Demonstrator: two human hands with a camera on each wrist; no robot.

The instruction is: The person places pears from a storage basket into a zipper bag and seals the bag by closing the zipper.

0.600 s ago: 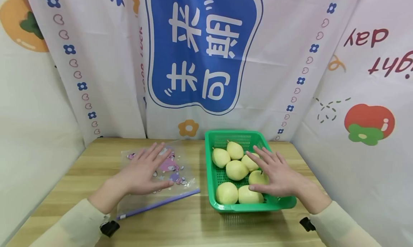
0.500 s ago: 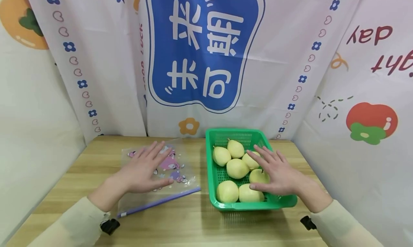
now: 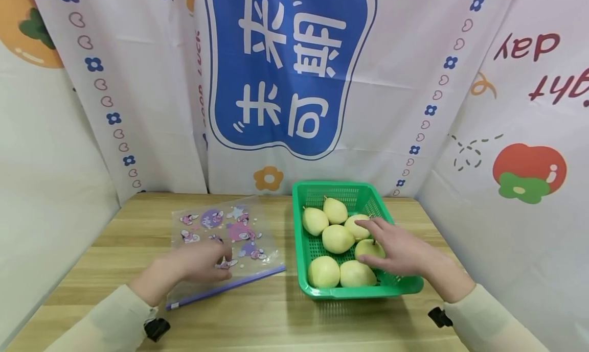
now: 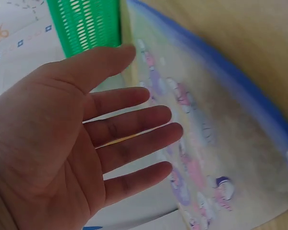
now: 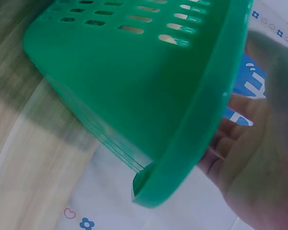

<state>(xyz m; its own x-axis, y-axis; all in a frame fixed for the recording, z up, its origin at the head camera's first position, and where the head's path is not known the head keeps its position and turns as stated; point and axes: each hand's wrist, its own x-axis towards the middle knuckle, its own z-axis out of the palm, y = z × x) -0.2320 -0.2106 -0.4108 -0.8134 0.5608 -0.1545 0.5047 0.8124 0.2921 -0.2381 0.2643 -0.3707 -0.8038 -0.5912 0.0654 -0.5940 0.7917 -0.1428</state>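
A clear zip bag with pink and purple cartoon prints lies flat on the table, its purple slider strip toward me. Over the bag hovers my left hand, fingers loosely bent and holding nothing; the left wrist view shows its palm and spread fingers. A green plastic basket to the right holds several pale yellow-green pears. My right hand is above the basket's right side, nearest the pear there, with no pear held. Its fingers are partly hidden behind the basket rim in the right wrist view.
The wooden table runs up to a hanging white printed cloth at the back. More printed cloth walls stand at left and right. A black wrist mount sits on the left sleeve, another on the right.
The left hand's fingers have bent downward from being spread, uncovering more of the bag's prints. The right hand's fingers have drawn in slightly over the basket. Bag and basket stay in place.
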